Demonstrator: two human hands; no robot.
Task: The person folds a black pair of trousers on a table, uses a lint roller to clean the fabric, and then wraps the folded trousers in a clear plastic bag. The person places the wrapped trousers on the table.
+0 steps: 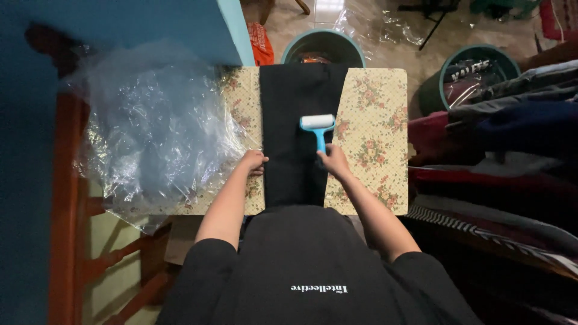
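Lint roller (317,127): blue handle, white roll, lying on right half of black folded garment (298,138), roll at far end, handle pointing back toward person. Right hand (333,160) closing fist around handle's near end. Garment: long strip running away from person down middle of floral-covered table (373,120); roller axis lying along same line. Left hand (254,161) pressing fingers curled on garment's left edge, level with right hand. Clear plastic sheeting (156,126) heaping left of garment.
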